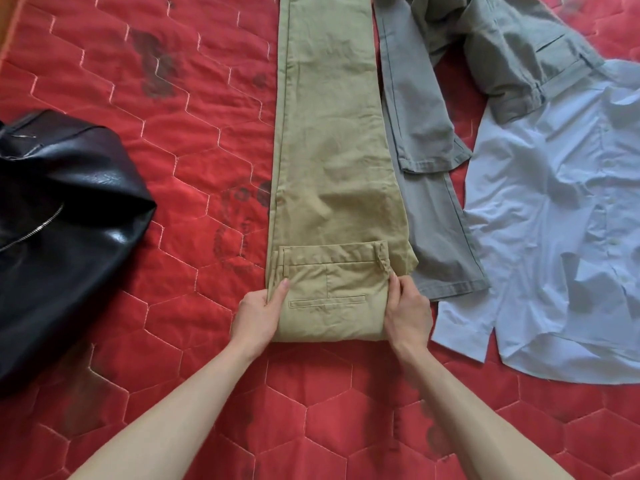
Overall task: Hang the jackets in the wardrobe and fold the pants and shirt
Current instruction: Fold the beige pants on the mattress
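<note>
Khaki pants [329, 133] lie lengthwise down the middle of the red quilted bed [173, 168], legs stacked and running away from me. Their waist end is folded over toward the legs, back pocket facing up. My left hand [258, 315] grips the left edge of that fold, and my right hand [407, 313] grips its right edge. Grey pants [433, 133] lie crumpled just right of the khaki pair. A pale blue shirt [554, 220] is spread out at the right, partly under the grey pants. A black leather jacket [59, 220] lies bunched at the left.
The bed's red quilted cover has hexagon stitching and dark faded prints. A strip of wooden surface [8, 19] shows at the top left corner. Bare quilt stretches between the jacket and the khaki pants and along the near edge under my forearms.
</note>
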`<control>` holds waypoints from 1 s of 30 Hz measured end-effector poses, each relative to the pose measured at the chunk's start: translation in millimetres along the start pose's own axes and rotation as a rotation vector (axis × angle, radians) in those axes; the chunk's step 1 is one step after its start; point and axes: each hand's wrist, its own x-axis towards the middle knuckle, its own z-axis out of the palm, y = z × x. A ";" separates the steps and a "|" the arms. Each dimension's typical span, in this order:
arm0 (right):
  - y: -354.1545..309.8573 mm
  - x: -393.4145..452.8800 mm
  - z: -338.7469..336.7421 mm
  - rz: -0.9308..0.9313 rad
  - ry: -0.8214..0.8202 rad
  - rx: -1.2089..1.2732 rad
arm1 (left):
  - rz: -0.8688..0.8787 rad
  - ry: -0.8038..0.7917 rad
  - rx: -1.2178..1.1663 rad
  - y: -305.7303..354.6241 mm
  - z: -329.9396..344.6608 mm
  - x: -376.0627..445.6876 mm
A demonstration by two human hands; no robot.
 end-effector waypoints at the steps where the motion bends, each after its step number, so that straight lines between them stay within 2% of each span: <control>1: -0.5 -0.6 -0.3 0.015 0.011 -0.028 | -0.005 0.036 0.001 2.3 1.8 1.9; 5: -5.6 -5.0 -4.4 0.107 0.020 -0.050 | -0.015 0.165 0.014 8.4 6.6 -4.8; 8: -5.8 -8.3 -11.2 0.140 0.001 -0.025 | 0.063 0.177 0.024 9.1 8.0 -21.1; 10: -5.3 -13.3 -17.0 0.077 0.048 -0.014 | 0.120 0.161 0.020 6.7 8.4 -29.0; 13: -8.0 -22.4 -19.1 -0.102 0.210 -0.037 | 0.206 0.149 0.063 5.4 7.3 -28.7; 15: -14.0 -30.4 -14.2 -0.213 0.232 -0.113 | 0.241 0.149 0.090 5.6 8.0 -24.7; 20: -18.9 -34.9 7.2 -0.705 0.044 -0.397 | 0.253 0.152 0.137 7.8 12.1 -15.5; 22: -15.6 -26.2 13.1 -0.720 -0.031 -0.499 | 0.224 0.140 0.218 12.1 12.8 -10.5; 25: -9.1 -21.1 20.5 -0.594 -0.092 -0.562 | 0.203 0.232 0.367 22.2 15.5 -6.3; 27: -7.8 -21.5 26.1 -0.586 -0.086 -0.599 | 0.321 0.362 0.475 27.0 19.3 -8.9; 28: -8.4 -22.0 27.7 -0.592 -0.078 -0.615 | 0.434 0.397 0.532 26.1 21.2 -10.3; 30: -8.5 -19.8 27.7 -0.615 -0.059 -0.621 | 0.694 0.304 0.651 20.9 27.5 -12.5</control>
